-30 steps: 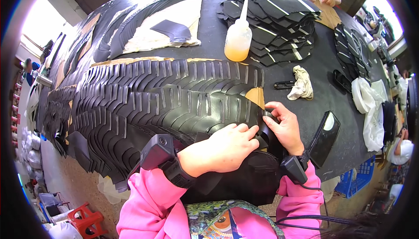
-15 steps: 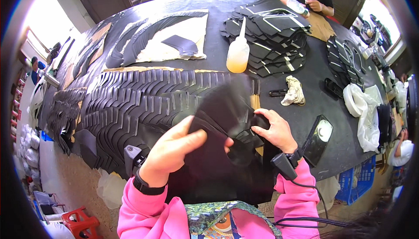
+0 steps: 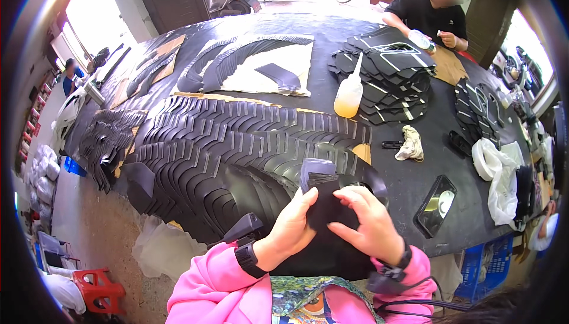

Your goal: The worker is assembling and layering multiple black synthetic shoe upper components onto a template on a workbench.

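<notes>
Close to my body, above the table's front edge, a small stack of thin black cut pieces [image 3: 325, 204] stands on end. My left hand [image 3: 291, 224] is closed round its left side, the thumb along the front. My right hand [image 3: 374, 227] is at the stack's right side, thumb and fingers apart and curved toward it; whether the fingertips touch it I cannot tell. Just beyond lie overlapping rows of curved black pieces [image 3: 198, 167] on cardboard. The lower part of the stack blends into the dark area below.
A squeeze bottle of yellowish liquid [image 3: 348, 96] stands by a heap of black pieces with white stripes [image 3: 391, 78]. To the right lie a crumpled cloth [image 3: 410, 144], a phone [image 3: 435, 207] and a white plastic bag [image 3: 501, 182]. A person [image 3: 435, 13] sits across the table [image 3: 409, 176].
The black pieces, earlier fanned out and blurred between my hands, are now a compact upright stack nearer my body. My left hand has moved right and down; the view has shifted too.
</notes>
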Action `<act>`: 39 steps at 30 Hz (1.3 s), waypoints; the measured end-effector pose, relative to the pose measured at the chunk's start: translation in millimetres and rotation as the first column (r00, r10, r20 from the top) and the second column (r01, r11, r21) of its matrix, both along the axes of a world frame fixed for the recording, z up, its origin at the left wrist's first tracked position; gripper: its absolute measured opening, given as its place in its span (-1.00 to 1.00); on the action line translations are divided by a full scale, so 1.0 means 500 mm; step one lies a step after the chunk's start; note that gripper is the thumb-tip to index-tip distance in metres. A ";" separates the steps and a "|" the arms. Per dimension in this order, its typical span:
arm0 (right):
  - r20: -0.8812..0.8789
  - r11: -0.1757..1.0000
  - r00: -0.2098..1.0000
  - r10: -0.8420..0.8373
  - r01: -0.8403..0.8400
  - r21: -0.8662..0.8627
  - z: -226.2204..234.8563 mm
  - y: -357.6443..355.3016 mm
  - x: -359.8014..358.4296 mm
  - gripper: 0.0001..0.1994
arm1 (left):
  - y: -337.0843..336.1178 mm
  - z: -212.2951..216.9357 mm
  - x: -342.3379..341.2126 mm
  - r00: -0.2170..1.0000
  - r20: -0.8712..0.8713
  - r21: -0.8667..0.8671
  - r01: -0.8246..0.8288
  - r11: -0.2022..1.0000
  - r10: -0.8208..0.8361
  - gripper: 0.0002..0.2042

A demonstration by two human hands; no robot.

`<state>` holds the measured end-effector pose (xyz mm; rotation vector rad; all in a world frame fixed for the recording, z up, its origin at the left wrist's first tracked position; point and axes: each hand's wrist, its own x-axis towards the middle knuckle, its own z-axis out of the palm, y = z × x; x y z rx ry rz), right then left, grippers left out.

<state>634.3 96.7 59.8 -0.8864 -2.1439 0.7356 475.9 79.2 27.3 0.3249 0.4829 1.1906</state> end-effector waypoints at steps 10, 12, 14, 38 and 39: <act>-0.084 0.997 0.996 -0.038 0.033 -0.067 -0.025 0.005 -0.011 -0.59 | -0.008 -0.023 -0.030 0.932 -0.363 0.220 0.090 0.971 -0.004 -0.50; -0.174 0.989 0.983 -0.057 0.032 -0.144 -0.026 0.005 -0.010 -0.64 | -0.005 -0.024 -0.032 0.932 -0.363 0.208 0.100 0.973 -0.018 -0.48; -0.149 0.992 0.986 -0.069 0.051 -0.117 -0.030 0.004 -0.009 -0.67 | -0.002 -0.021 -0.033 0.918 -0.393 0.200 0.132 0.971 -0.043 -0.47; 0.039 0.966 0.993 -0.110 0.098 0.238 -0.053 0.011 -0.032 -0.80 | 0.009 -0.038 -0.029 0.903 -0.428 0.096 0.016 0.995 0.027 -0.69; 0.006 0.960 0.993 -0.121 0.116 0.257 -0.058 0.013 -0.034 -0.83 | 0.010 -0.039 -0.028 0.903 -0.429 0.095 0.014 0.995 0.028 -0.69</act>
